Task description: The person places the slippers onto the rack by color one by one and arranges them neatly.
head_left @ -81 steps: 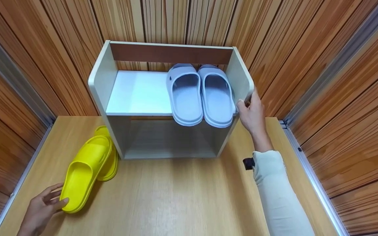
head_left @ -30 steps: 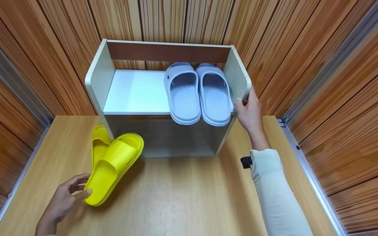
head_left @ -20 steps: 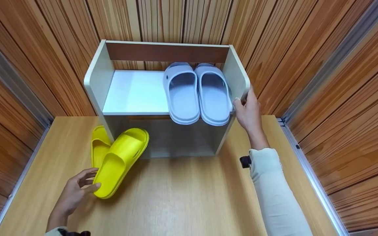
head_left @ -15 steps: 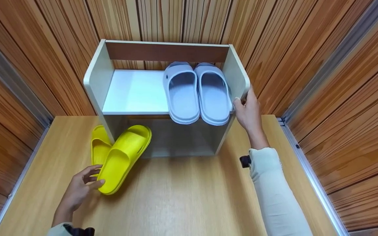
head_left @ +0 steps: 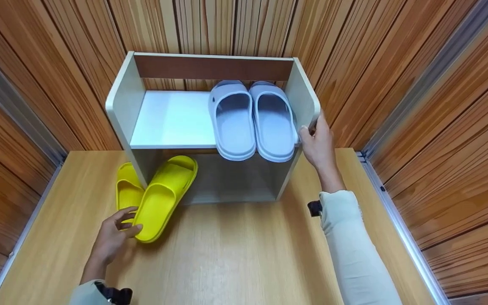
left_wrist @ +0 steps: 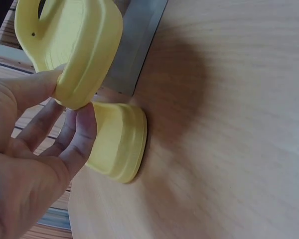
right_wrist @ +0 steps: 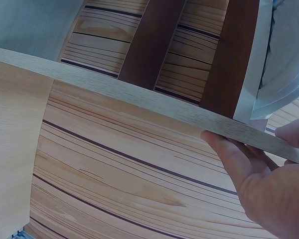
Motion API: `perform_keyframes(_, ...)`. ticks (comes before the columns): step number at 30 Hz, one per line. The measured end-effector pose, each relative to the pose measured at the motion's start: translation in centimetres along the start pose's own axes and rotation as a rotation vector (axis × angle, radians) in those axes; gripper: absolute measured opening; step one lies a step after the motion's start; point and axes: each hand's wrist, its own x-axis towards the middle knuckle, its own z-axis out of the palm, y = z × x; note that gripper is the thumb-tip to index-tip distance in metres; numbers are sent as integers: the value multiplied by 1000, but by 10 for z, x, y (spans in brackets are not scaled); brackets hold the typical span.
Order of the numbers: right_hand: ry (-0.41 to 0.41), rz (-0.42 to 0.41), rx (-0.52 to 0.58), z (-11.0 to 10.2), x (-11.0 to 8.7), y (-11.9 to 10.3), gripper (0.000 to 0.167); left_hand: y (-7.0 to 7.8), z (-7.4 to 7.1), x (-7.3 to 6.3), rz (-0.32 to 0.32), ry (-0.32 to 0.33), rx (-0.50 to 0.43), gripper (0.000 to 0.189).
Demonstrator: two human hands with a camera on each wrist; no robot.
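Observation:
My left hand (head_left: 110, 235) pinches a yellow slide sandal (head_left: 161, 203) by its heel end, thumb on top and fingers below. In the left wrist view that held sandal (left_wrist: 70, 55) is tilted above the floor, a shadow beneath it. Its toe overlaps the opening of the shoe rack's lower level in the head view. The other yellow sandal (head_left: 127, 190) lies on the floor by the rack's left side, partly hidden. On the right, my right hand (head_left: 320, 146) grips the side panel of the pale shoe rack (head_left: 121, 101); the right wrist view shows fingers (right_wrist: 229, 154) along the panel's edge.
Two grey-blue sandals (head_left: 235, 123) stand side by side on the right half of the upper shelf (head_left: 172, 127), heels overhanging its front edge. The lower level (head_left: 231, 186) is shaded. Wood-grain walls with metal edge strips (head_left: 405, 228) enclose the light wooden floor (head_left: 227, 254).
My left hand has carried the held yellow sandal right and forward, from left of the rack to its lower opening. My right hand keeps its grip on the rack.

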Motion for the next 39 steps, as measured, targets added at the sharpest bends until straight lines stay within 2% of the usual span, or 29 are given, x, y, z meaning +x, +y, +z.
perform_keyframes(7,1,11,-5,-1,-1,0,60,5,12,6,-1,27,-72,60)
perform_keyframes(14,8,1,-19,0,0,1,60,11,26,15,-54,74,-126,61)
perform_keyframes(26,13,-31,-18,1,0,2,60,17,41,28,-88,103,-160,60)
perform_keyframes(32,5,-10,-23,1,-2,1,61,17,50,33,-124,151,-168,60)
perform_keyframes(39,2,-17,-27,0,-1,2,61,18,56,37,-135,179,-131,58)
